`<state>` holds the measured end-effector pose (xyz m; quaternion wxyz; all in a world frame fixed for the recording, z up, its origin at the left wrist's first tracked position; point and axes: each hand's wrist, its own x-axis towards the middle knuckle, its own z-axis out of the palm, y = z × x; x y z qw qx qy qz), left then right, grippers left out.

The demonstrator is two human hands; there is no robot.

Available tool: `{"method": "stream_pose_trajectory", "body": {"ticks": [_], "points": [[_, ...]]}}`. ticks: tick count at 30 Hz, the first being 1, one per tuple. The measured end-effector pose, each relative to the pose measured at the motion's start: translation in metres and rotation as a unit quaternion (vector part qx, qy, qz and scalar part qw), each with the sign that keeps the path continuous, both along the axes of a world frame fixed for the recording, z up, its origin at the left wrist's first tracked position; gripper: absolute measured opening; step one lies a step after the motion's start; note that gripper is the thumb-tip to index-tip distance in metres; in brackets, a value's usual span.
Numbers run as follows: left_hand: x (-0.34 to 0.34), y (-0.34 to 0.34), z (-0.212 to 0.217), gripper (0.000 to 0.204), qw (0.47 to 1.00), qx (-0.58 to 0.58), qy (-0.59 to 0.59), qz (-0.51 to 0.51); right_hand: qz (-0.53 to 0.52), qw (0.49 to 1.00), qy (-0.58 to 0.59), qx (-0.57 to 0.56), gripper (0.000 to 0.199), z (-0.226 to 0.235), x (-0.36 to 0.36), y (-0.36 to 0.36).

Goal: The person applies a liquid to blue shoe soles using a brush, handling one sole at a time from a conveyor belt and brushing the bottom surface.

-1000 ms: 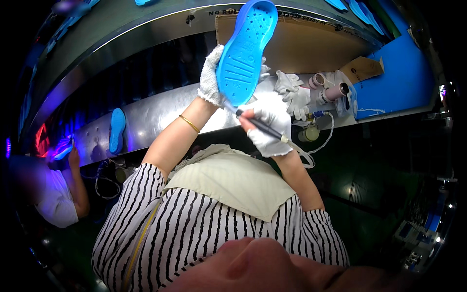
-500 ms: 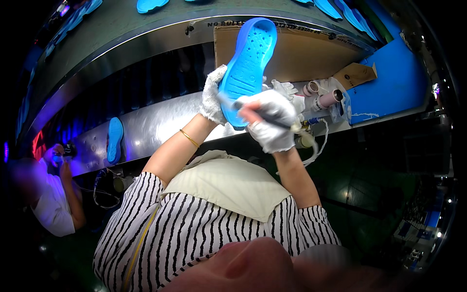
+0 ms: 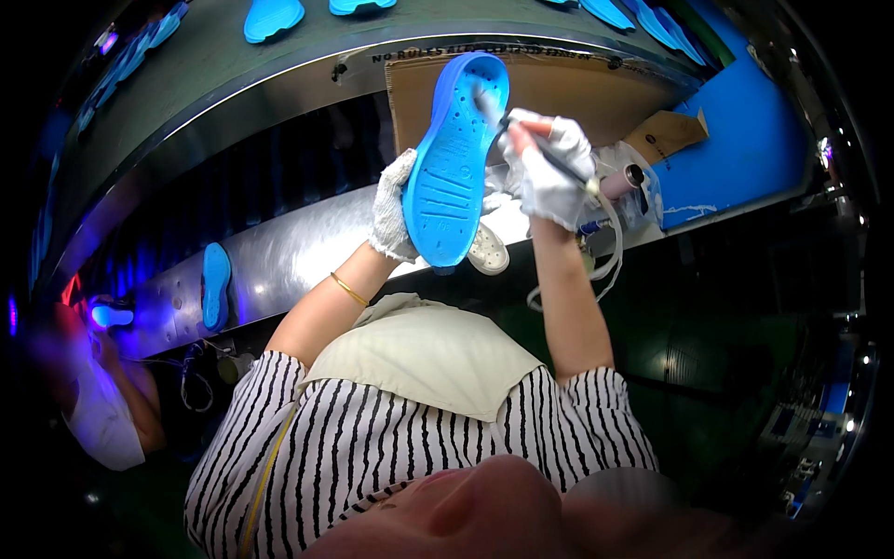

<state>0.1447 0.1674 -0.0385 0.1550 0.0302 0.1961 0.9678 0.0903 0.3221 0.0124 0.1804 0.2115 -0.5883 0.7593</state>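
Note:
My gloved left hand [image 3: 395, 207] grips a bright blue shoe sole [image 3: 451, 177] by its left edge, its hollow inner side facing up with holes and ridges. In my gloved right hand [image 3: 551, 168] is a dark-handled brush [image 3: 510, 121], pinched between the fingers. A pale flexible tube [image 3: 615, 244] trails from the brush's rear end. The blurred bristles lie over the sole's far end, near the small holes. Both gloves are white knit, with some fingertips of the right one bare.
Further blue soles [image 3: 274, 19] sit on a dark belt [image 3: 214, 56] at the back. One blue sole [image 3: 216, 285] lies on the metal ledge [image 3: 279, 233]. A whitish perforated piece [image 3: 488, 250], a cardboard sheet [image 3: 549, 107] and a pink bottle [image 3: 622, 181] are near. Another person [image 3: 107, 401] works at left.
The brush has moved from the sole's near half to its far end, my right hand going up and right. The sole has shifted slightly left and down. The whitish perforated piece now shows.

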Motion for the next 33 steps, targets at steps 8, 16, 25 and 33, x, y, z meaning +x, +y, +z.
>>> {"method": "stream_pose_trajectory", "body": {"ticks": [8, 16, 25, 33], "points": [[-0.006, -0.014, -0.01, 0.061, 1.0, -0.006, 0.012, -0.005, -0.004, 0.946, 0.235, 0.226, 0.022, -0.026, 0.026, 0.003], [-0.005, -0.015, -0.001, 0.063, 0.999, -0.014, 0.002, -0.04, 0.011, 0.932, 0.207, 0.298, 0.019, 0.0, 0.013, 0.038], [-0.007, -0.009, -0.01, 0.064, 0.997, -0.069, -0.024, -0.013, 0.177, 0.89, 0.162, 0.387, 0.021, 0.025, 0.044, 0.058], [-0.003, -0.003, 0.0, 0.095, 0.997, -0.063, 0.007, -0.051, 0.298, 0.947, -0.115, 0.016, 0.012, -0.004, 0.022, 0.046]]}}
